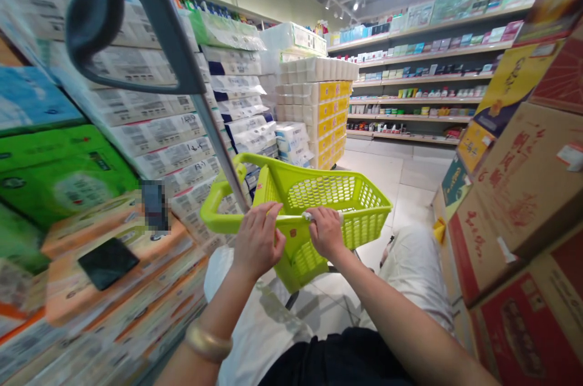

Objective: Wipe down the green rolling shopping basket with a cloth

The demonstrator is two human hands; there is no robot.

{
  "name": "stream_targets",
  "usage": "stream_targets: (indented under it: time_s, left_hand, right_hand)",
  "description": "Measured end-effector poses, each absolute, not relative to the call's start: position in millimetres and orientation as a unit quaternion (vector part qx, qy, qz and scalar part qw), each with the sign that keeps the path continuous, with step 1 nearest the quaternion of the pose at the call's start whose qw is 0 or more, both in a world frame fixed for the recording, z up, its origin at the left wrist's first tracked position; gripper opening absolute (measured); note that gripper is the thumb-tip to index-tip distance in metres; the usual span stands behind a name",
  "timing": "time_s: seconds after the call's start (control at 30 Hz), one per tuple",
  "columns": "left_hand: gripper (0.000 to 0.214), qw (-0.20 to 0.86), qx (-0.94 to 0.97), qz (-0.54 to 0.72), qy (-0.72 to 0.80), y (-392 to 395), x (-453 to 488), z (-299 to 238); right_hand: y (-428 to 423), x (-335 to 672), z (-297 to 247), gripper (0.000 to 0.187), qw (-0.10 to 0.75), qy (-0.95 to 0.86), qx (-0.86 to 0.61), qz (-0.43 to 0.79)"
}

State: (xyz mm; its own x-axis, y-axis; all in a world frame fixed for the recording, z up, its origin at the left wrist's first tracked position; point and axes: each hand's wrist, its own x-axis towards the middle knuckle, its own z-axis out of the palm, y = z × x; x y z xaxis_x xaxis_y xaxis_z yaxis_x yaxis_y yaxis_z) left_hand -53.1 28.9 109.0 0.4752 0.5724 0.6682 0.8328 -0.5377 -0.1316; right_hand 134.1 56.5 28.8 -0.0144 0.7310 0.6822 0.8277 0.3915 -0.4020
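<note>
A lime-green plastic shopping basket (346, 198) stands on the floor in front of me, tilted, with nothing visible inside. My left hand (257, 239) is closed over its near rim beside the grey pull rod (214, 125). My right hand (326, 232) is also closed on the near rim, pinching a small pale thing I cannot make out. The rod rises to a dark grey loop handle (122, 28) at the upper left. A gold bangle (207, 342) sits on my left wrist.
Stacked tissue and paper packs (150, 131) line the left; a dark phone (107, 262) lies on an orange pack. Red and brown cartons (523, 204) are piled at the right. A toilet-paper stack (319, 107) and product shelves (419, 76) stand ahead across the tiled floor.
</note>
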Motion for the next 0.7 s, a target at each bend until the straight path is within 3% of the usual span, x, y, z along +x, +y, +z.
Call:
stream_targets:
  time_s: [0.2,0.47,0.7]
  left_hand:
    - [0.023,0.242,-0.821,-0.136,-0.498,42.1,-30.7,108.1]
    - [0.018,0.261,-0.811,-0.148,-0.501,41.9,-32.3,102.9]
    - [0.018,0.27,-0.792,-0.143,-0.529,45.4,-33.6,101.5]
  right_hand:
    - [57.2,132.3,28.4,0.029,0.416,-0.719,-0.555,-0.053]
    - [61.2,77.9,45.5,0.031,0.418,-0.739,-0.526,-0.037]
    - [58.6,129.8,22.2,0.029,0.412,-0.716,-0.559,-0.078]
